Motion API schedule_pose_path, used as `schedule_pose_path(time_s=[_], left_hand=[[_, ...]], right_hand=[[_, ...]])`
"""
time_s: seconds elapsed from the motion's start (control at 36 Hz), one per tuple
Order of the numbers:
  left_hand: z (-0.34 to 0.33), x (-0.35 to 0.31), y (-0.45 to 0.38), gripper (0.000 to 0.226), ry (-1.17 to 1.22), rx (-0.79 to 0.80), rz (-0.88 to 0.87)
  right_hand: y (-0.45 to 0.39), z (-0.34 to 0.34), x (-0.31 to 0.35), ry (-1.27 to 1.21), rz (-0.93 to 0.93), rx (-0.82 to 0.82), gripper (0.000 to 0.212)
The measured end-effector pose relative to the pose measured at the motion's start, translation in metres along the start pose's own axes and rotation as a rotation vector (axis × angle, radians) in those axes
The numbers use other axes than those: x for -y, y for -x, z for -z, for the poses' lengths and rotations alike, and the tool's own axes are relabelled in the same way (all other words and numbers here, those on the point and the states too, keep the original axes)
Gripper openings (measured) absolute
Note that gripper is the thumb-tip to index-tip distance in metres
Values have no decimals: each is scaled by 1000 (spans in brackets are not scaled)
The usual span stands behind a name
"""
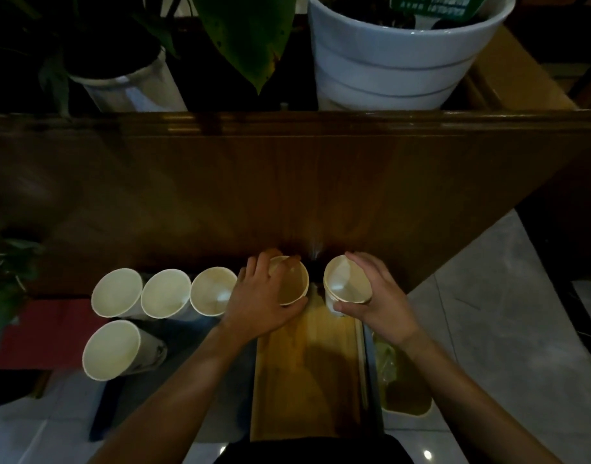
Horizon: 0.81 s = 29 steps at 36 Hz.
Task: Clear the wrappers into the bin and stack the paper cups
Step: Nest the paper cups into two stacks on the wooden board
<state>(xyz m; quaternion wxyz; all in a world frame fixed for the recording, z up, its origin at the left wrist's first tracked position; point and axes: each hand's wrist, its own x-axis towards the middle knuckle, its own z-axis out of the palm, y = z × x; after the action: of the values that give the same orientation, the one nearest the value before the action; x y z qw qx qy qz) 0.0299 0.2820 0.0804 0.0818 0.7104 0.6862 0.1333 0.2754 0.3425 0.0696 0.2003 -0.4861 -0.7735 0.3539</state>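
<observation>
Nearest the lens: two bare forearms reaching forward over a pale wooden board [307, 373], each ending at a paper cup. Left hand [264, 296] wrapped round the cup on the left [292, 283], fingers curled over its far rim, thumb on the near side. Right hand [376, 293] clamped round the cup on the right [346, 279], thumb at the near wall, fingers over the far side. Both cups upright, mouths up, close together with a narrow gap between, at the board's far end. To do the stacking well: lift one cup straight up, keep it level, centre its base over the other's mouth, then lower and let it seat without crushing the thin rim; probably best to steady the lower cup with the other hand. Further left, three more cups in a row [167, 293] and a fourth [111, 349] nearer, all waiting to be stacked. Right of the board, a bin [407, 413] with crumpled yellowish material inside, likely wrappers. Beyond, a dark wooden counter [287, 182] and white plant pots [397, 58].
</observation>
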Motion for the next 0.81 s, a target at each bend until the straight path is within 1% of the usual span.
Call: schedule_pose_path(time_s=[0.19,0.5,0.67,0.81], left_hand=[[-6,0,1,78,-7,-12,6],[-7,-1,3,79,-54,-18,6],[-6,-1,4,83,-69,-56,-7],[-3,-4,10,83,-54,-93,8]], right_hand=[[2,-4,-3,11,4,-3,88],[8,-2,2,141,31,-5,91],[10,-1,9,219,30,-4,96],[18,1,10,204,43,-18,97]])
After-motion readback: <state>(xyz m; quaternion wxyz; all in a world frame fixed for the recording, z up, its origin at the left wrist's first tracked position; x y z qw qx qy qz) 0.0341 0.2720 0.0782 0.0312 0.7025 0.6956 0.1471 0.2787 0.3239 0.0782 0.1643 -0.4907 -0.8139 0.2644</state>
